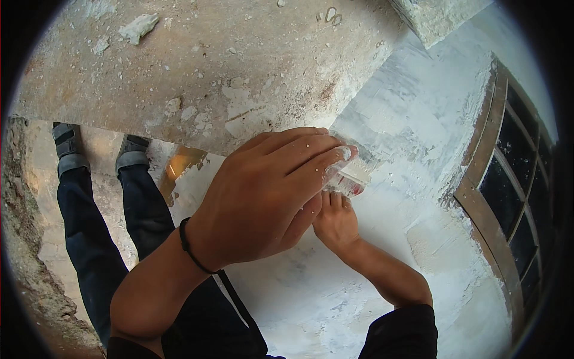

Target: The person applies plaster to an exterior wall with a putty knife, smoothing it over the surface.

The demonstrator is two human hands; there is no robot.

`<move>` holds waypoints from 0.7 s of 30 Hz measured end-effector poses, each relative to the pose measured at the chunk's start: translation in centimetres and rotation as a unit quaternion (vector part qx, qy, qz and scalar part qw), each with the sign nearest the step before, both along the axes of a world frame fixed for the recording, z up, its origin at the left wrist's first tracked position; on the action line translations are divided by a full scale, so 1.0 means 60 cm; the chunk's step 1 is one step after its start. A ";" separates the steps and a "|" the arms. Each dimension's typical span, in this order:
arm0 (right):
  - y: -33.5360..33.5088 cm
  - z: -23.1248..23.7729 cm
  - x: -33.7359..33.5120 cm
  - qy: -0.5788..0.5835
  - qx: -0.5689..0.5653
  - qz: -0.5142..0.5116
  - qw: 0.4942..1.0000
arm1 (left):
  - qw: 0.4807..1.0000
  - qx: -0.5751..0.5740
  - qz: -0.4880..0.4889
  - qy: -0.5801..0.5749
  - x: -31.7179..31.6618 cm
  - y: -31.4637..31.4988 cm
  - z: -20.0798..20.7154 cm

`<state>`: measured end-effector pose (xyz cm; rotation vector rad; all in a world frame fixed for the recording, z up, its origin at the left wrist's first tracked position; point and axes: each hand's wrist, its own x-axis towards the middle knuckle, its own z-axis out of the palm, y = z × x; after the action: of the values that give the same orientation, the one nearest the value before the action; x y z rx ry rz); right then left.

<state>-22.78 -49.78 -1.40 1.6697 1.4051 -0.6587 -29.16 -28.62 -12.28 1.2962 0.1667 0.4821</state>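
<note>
My left hand [263,194] is large in the middle, its fingers bent and pressed together, with white paste on a fingertip. It covers part of the space ahead of my right hand [336,221]. That hand has its fingers curled at a pale, plaster-smeared tool [355,184] with reddish marks, held close to the wall. Most of the tool is hidden by my left hand, so its kind is unclear. Whatever my left fingers hold, if anything, does not show. Behind both hands is a white plastered wall [382,233] with grey streaks.
A dusty board [227,66] spans the upper left, strewn with crumbs and a plaster lump [139,28]. A brown-framed window [508,173] with bars stands at the right. A white-coated block [439,18] juts in at the top. My legs [89,221] and shoes show lower left.
</note>
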 end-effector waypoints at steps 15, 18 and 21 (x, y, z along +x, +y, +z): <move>0.067 -0.027 0.326 -0.133 -0.115 -0.387 0.905 | 1.000 0.001 -0.021 0.022 -0.014 -0.019 -0.010; 0.044 -0.044 0.338 -0.173 -0.121 -0.296 0.932 | 0.999 0.002 -0.028 0.026 -0.014 -0.027 -0.013; 0.043 -0.060 0.335 -0.198 -0.141 -0.252 0.937 | 0.999 0.001 -0.027 0.020 -0.011 -0.038 -0.017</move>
<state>-2.70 -47.22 -4.99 1.8082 0.5673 -0.7126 -29.84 -30.90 -13.27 1.3098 0.1641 0.4109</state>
